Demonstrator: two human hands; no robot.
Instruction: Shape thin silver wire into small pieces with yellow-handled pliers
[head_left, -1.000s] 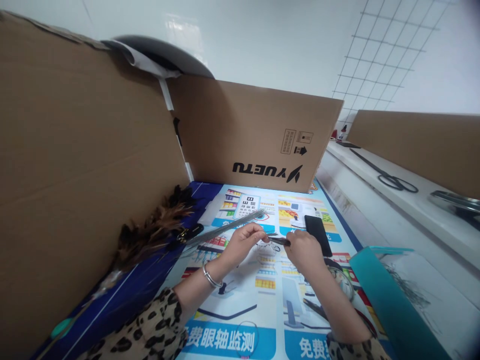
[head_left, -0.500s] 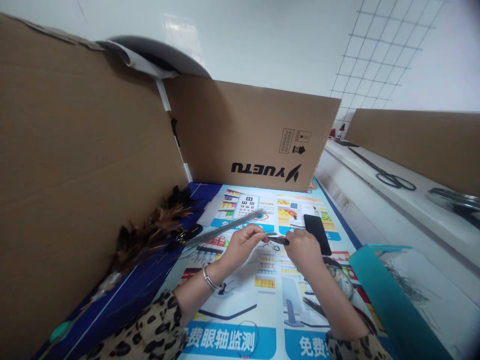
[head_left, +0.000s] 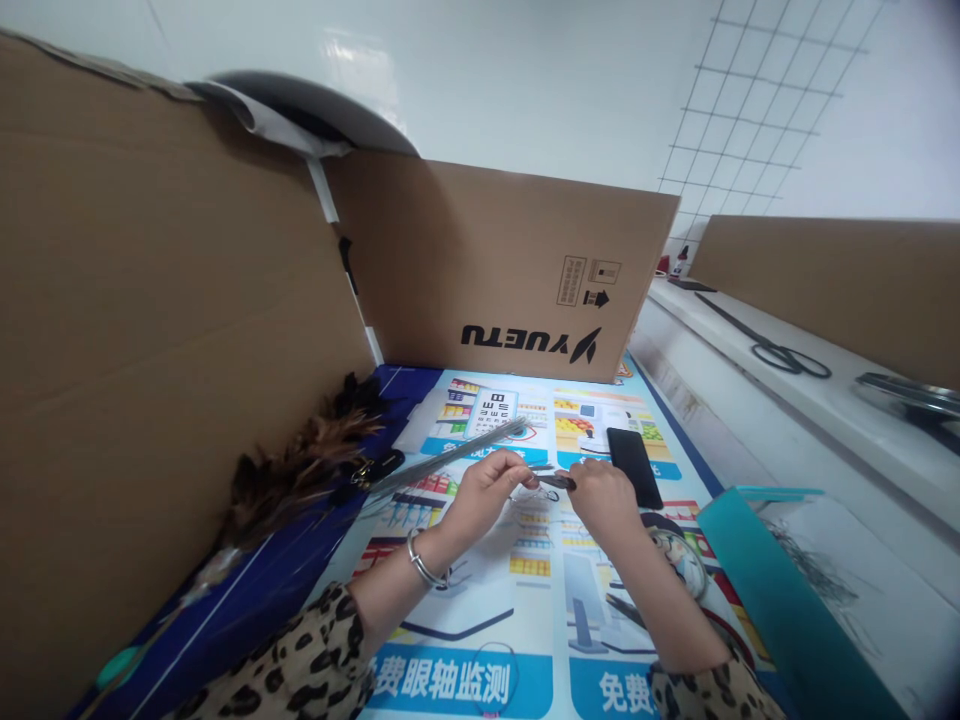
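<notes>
In the middle of the head view, my right hand (head_left: 604,498) is closed around dark pliers (head_left: 556,481), whose jaws point left. My left hand (head_left: 486,492), a silver bangle at its wrist, pinches a thin wire (head_left: 534,493) right at the tips of the jaws. Loops of this wire hang below the fingertips, their exact shape too fine to make out. Behind my left hand lies a bundle of straight grey wires (head_left: 450,457), slanting across the printed mat (head_left: 536,620).
A black phone (head_left: 634,468) lies beyond my right hand. At right stands a teal box (head_left: 780,590) with wire pieces (head_left: 814,565). Brown feathers (head_left: 300,470) line the left cardboard panel (head_left: 165,300). Scissors (head_left: 787,355) rest on the right ledge. A wire ring (head_left: 495,672) lies in front.
The pliers' jaws and my right hand have shifted very slightly left. Both hands keep their hold, and the things around them stay put.
</notes>
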